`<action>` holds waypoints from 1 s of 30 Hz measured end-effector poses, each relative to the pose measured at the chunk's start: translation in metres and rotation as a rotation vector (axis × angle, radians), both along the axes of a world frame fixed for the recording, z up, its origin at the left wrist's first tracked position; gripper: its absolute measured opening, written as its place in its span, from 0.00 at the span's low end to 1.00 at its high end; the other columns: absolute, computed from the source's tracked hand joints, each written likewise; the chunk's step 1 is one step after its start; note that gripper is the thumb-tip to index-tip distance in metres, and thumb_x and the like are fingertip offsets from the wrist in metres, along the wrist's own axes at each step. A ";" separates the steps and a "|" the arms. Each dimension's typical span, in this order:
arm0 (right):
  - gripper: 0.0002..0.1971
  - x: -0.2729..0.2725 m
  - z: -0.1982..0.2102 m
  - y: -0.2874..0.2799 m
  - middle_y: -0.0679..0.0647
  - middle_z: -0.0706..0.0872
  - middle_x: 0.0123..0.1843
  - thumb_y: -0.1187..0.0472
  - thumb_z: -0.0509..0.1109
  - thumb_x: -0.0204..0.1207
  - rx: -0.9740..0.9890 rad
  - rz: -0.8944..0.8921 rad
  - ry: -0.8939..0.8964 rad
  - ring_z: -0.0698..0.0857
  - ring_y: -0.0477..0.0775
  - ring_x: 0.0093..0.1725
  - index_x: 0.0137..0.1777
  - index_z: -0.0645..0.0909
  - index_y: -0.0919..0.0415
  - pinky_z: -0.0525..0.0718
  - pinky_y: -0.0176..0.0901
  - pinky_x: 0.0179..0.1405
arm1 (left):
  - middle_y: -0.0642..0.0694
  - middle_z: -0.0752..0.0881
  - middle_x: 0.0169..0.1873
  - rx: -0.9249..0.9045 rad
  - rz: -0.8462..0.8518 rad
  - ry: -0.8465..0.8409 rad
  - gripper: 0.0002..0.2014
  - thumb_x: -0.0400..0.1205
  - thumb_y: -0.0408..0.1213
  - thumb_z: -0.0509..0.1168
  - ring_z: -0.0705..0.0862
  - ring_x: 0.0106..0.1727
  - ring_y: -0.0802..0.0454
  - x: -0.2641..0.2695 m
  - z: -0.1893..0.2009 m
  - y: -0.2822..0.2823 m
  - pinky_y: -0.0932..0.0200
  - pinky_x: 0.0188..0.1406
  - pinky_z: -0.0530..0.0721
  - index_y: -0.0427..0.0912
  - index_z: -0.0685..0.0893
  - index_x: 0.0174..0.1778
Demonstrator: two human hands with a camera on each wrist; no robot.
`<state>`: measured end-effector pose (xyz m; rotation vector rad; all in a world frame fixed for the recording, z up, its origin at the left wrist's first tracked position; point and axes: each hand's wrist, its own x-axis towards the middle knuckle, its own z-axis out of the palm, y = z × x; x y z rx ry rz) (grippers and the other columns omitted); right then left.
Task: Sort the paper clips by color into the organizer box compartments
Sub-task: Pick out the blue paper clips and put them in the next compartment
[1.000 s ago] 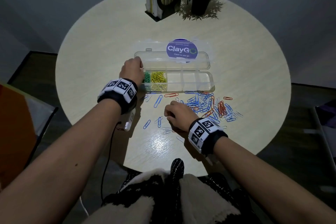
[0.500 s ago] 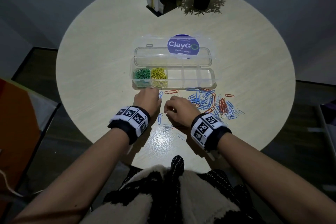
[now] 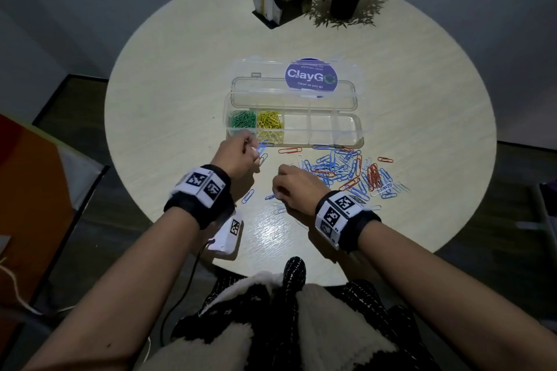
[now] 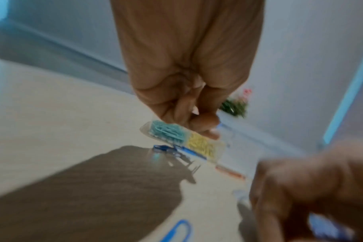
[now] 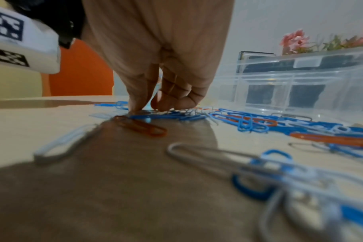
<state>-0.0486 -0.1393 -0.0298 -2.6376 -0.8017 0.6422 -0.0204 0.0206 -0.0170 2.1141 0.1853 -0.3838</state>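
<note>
While the head view looks down on the round pale wooden worktop (image 3: 168, 105), the left hand (image 3: 238, 155) pinches a blue wire paper clip (image 3: 262, 146) in its grip, lifted just short of the clear plastic organizer box (image 3: 358, 126). Beyond that grip, the box's nearest two compartments hold green paper clips (image 3: 242, 120) and yellow paper clips (image 3: 270, 123); the other three look empty. The right hand (image 3: 297, 187) sits curled on the worktop, its grip down among loose clips, and the scattered pile of blue, red and white paper clips (image 3: 349, 172) spreads out to the right of it. On the open lid, a round purple sticker (image 3: 310, 78) reads "ClayGo" and "Clean as you go"; the smaller line above is too fine to read.

From the left wrist view, blurred, the fingers (image 4: 205, 121) are drawn together, with the green and yellow compartments just past them.

From the right wrist view, the fingertips (image 5: 138, 103) press down onto blue clips lying flat; whether they have one pinched I cannot tell. A red paper clip (image 5: 141, 126) lies just nearer than the grip.

These clips should be very light, stiff and smooth-coated, lying flat so they are awkward to lift; I would slide one free or tip up a rounded end, then pinch across the loops. Tangled ones may drag neighbours along.
</note>
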 end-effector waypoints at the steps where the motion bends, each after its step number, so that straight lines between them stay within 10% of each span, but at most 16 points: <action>1: 0.08 0.001 0.001 0.000 0.63 0.80 0.54 0.65 0.62 0.79 0.026 -0.041 0.027 0.78 0.62 0.56 0.50 0.82 0.67 0.74 0.49 0.49 | 0.45 0.79 0.27 -0.134 0.036 0.023 0.13 0.83 0.20 0.55 0.78 0.17 0.66 -0.001 0.004 0.004 0.68 0.21 0.75 0.45 0.74 0.45; 6: 0.07 0.005 0.011 0.003 0.63 0.87 0.50 0.68 0.64 0.75 0.227 -0.323 0.049 0.82 0.62 0.54 0.48 0.83 0.68 0.76 0.46 0.53 | 0.50 0.76 0.23 -0.851 0.406 0.184 0.18 0.86 0.22 0.48 0.73 0.18 0.61 -0.013 0.003 0.014 0.71 0.15 0.71 0.43 0.81 0.47; 11: 0.08 0.002 0.014 0.029 0.64 0.84 0.54 0.65 0.64 0.77 0.128 -0.084 0.039 0.80 0.63 0.57 0.50 0.83 0.67 0.76 0.48 0.55 | 0.51 0.71 0.19 -1.269 0.706 0.322 0.15 0.83 0.39 0.52 0.67 0.16 0.57 -0.029 -0.008 0.027 0.70 0.16 0.61 0.42 0.76 0.32; 17: 0.11 0.003 0.005 0.045 0.63 0.80 0.58 0.63 0.68 0.75 0.030 0.011 0.039 0.79 0.63 0.59 0.55 0.80 0.66 0.78 0.50 0.56 | 0.53 0.61 0.11 -1.221 0.784 0.339 0.35 0.86 0.54 0.48 0.60 0.11 0.57 -0.041 -0.017 0.039 0.69 0.16 0.50 0.46 0.66 0.10; 27: 0.09 -0.005 0.000 0.054 0.64 0.79 0.60 0.67 0.60 0.78 -0.114 0.177 -0.066 0.76 0.65 0.60 0.56 0.76 0.68 0.74 0.52 0.52 | 0.49 0.77 0.12 -1.118 0.950 0.346 0.20 0.88 0.41 0.46 0.76 0.25 0.54 -0.042 -0.017 0.039 0.69 0.20 0.75 0.42 0.70 0.31; 30: 0.09 -0.005 0.002 0.051 0.66 0.82 0.57 0.70 0.59 0.77 -0.037 0.090 -0.015 0.79 0.66 0.58 0.55 0.75 0.68 0.75 0.52 0.52 | 0.40 0.84 0.29 -1.117 0.971 0.319 0.20 0.89 0.40 0.46 0.80 0.37 0.49 -0.041 -0.015 0.036 0.63 0.34 0.81 0.37 0.74 0.35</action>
